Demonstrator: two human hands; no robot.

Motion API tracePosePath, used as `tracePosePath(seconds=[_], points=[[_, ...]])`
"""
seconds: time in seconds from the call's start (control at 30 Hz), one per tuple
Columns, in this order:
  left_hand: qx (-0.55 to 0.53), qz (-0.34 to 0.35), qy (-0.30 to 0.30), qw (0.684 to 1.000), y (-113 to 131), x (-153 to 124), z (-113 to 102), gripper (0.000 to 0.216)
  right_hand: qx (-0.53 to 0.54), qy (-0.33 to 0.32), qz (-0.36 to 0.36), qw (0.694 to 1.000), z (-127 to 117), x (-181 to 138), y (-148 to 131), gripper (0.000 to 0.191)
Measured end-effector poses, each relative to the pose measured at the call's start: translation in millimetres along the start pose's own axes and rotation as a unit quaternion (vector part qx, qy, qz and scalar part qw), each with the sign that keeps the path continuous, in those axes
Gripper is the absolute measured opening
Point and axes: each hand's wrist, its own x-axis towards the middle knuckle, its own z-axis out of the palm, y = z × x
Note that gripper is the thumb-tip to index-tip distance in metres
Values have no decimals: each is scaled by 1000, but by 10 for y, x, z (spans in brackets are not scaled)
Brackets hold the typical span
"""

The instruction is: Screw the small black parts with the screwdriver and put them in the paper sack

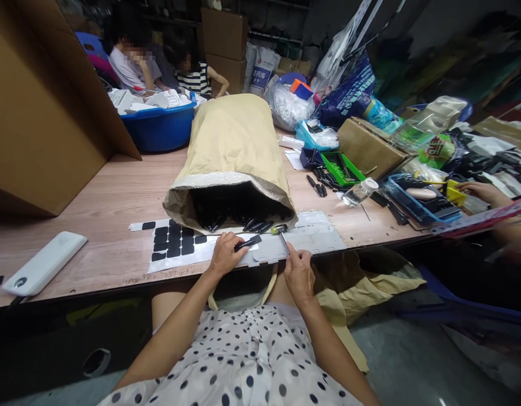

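My left hand (225, 254) is closed on a slim black plastic part (246, 243) at the table's near edge. My right hand (297, 270) pinches a small tool with a metal shaft (283, 237) and a green-tipped head, pointing up toward the part. Both hands rest over a pale backing sheet (319, 239). Just left lies a white sheet of black adhesive pads (173, 242). Behind the hands a brown paper sack (233, 152) lies on its side, its open mouth showing several black parts (243, 217).
A white power bank (44, 262) lies at the near left, beside a big cardboard box (40, 107). A blue tub (161, 127) stands at the back, two people behind it. Right side: green tray (340, 168), plastic bottle (360, 192), blue tray (416, 200), another person's hand (482, 192).
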Motion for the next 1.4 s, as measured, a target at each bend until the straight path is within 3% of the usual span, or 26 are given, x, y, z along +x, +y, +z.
tracePosePath(seconds=[0.23, 0.47, 0.57, 0.73, 0.9, 1.07, 1.23, 1.4], points=[[57, 133, 11, 989, 180, -374, -65, 10, -36, -10, -12, 999, 3, -5, -49, 46], [99, 176, 22, 979, 193, -690, -90, 13, -61, -5, -20, 998, 24, -20, -58, 48], [88, 141, 50, 985, 179, -600, -122, 10, -65, -6, -21, 998, 30, -16, -57, 48], [117, -16, 152, 981, 11, -107, -284, 16, -50, 1, -30, 998, 31, -4, -53, 46], [170, -119, 138, 968, -253, 315, -348, 16, -26, 16, -45, 999, 38, 4, -52, 43], [202, -128, 127, 963, -304, 303, -312, 10, -15, 8, -36, 999, 46, 6, -60, 42], [158, -119, 145, 969, -107, 62, -368, 11, -9, -6, -26, 1000, 35, 4, -78, 43], [82, -27, 38, 996, 61, -4, -221, 11, 13, -22, -25, 999, -9, 34, -48, 45]])
